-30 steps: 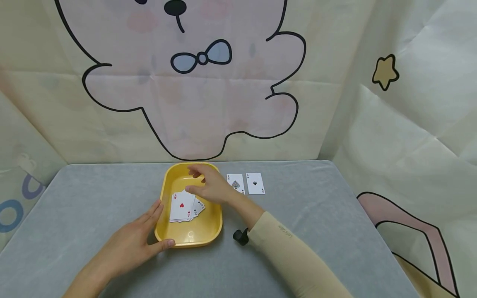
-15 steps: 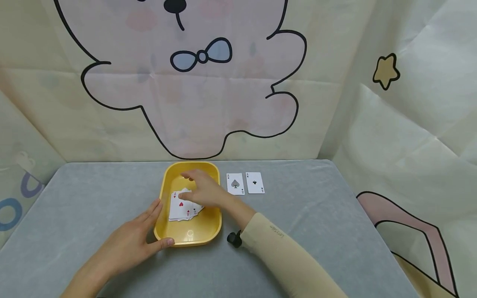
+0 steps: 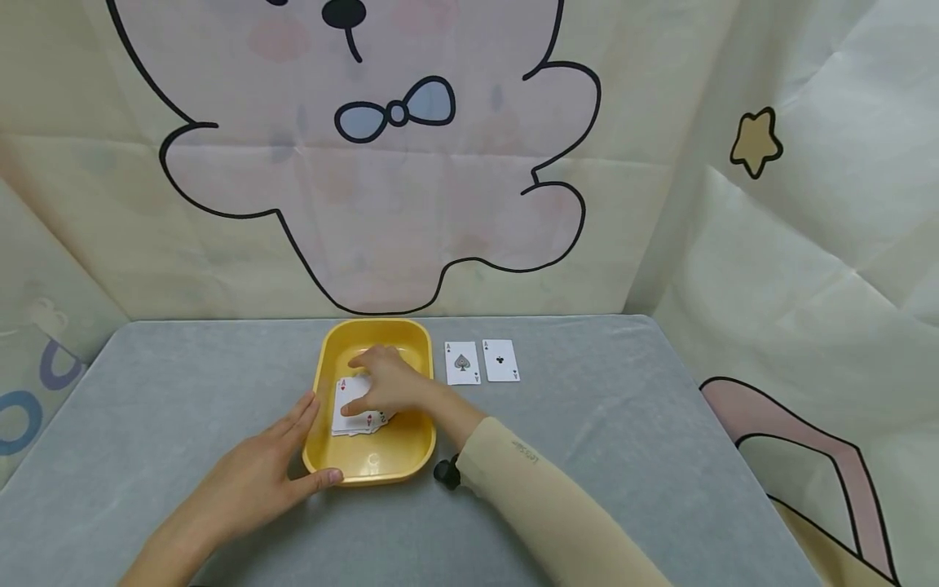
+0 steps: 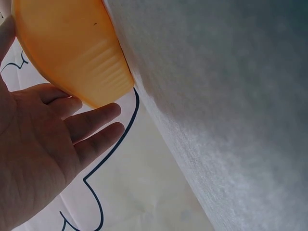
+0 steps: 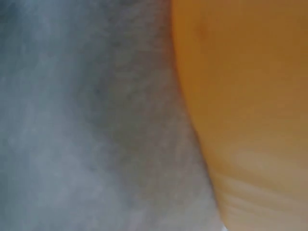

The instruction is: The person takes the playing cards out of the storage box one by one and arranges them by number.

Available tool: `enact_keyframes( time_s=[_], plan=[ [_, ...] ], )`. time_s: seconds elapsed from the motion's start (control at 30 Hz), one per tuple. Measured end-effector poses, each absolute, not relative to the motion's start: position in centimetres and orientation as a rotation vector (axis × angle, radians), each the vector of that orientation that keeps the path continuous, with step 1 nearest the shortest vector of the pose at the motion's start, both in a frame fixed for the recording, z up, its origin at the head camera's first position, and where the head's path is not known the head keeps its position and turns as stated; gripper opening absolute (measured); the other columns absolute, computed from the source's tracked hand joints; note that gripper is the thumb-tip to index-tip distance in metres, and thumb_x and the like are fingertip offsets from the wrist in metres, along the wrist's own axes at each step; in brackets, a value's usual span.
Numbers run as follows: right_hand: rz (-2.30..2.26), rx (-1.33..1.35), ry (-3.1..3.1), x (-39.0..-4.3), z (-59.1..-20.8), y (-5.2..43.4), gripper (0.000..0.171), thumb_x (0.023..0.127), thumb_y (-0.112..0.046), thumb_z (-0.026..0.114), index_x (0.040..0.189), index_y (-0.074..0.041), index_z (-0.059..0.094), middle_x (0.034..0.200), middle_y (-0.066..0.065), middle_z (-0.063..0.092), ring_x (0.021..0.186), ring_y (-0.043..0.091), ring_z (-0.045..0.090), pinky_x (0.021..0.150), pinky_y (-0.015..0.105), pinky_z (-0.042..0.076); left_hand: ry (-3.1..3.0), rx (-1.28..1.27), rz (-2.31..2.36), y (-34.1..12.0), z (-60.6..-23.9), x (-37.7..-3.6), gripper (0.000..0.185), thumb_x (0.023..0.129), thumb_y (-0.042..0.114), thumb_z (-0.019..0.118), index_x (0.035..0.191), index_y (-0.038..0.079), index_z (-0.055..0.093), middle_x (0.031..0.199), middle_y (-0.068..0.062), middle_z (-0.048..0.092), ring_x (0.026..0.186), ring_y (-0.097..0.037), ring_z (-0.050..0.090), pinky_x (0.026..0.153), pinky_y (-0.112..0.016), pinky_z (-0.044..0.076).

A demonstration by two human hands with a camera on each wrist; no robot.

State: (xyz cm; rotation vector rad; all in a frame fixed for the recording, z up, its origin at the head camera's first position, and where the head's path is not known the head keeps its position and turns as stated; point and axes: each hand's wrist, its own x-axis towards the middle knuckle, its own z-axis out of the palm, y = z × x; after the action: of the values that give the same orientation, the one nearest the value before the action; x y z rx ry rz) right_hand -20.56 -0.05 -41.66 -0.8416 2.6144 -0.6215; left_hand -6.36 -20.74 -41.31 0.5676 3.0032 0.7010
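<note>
Inside yellow tray [image 3: 370, 469], fanned face-up white cards [image 3: 350, 417].

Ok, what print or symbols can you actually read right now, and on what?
"A" with a spade: card on the table.
"A" with a club: card beside it.
"A" with a red heart: top card in the yellow tray.
Sleeve print: too small to read.

An "A" marks the spade card [image 3: 462, 363], club card [image 3: 501, 361] and tray's red card [image 3: 345, 390].
</note>
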Motion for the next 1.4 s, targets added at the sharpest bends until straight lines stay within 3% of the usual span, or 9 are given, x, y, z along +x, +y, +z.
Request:
enact_keyframes(
  time_s=[0.2,0.53,1.4],
  plan=[
    [-0.462,-0.895,2.665,-20.6,-42.2,-0.4,0.086,0.077,-0.052,0.091,0.147,-0.013,0.061,0.135,0.003,0.058,0.112,0.015,0.045,0.090,0.022,0.038,2.990,0.549,0.703,-20.7,-41.4,-6.4,0.103,0.091,0.072,0.066,0.165,0.009,0.032,0.169,-0.012,0.032,0.135,-0.046,0.055,0.099,-0.064,0.049],
    [-0.309,-0.946,2.661,-20.4,-42.8,-0.6,0.091,0.073,-0.055,0.092,0.149,-0.019,0.058,0.143,0.002,0.053,0.120,0.015,0.043,0.093,0.028,0.038,2.987,0.544,0.704,-20.7,-41.2,-6.3,0.104,0.090,0.070,0.068,0.165,0.009,0.032,0.170,-0.012,0.032,0.136,-0.045,0.054,0.099,-0.064,0.049],
    [-0.202,-0.992,2.701,-20.0,-43.0,-0.8,0.080,0.076,-0.052,0.083,0.145,-0.020,0.059,0.136,-0.003,0.056,0.112,0.013,0.045,0.086,0.027,0.038,3.009,0.567,0.695,-20.7,-41.3,-6.4,0.103,0.090,0.069,0.070,0.163,0.005,0.035,0.168,-0.015,0.035,0.134,-0.046,0.056,0.100,-0.063,0.049]
  ],
)
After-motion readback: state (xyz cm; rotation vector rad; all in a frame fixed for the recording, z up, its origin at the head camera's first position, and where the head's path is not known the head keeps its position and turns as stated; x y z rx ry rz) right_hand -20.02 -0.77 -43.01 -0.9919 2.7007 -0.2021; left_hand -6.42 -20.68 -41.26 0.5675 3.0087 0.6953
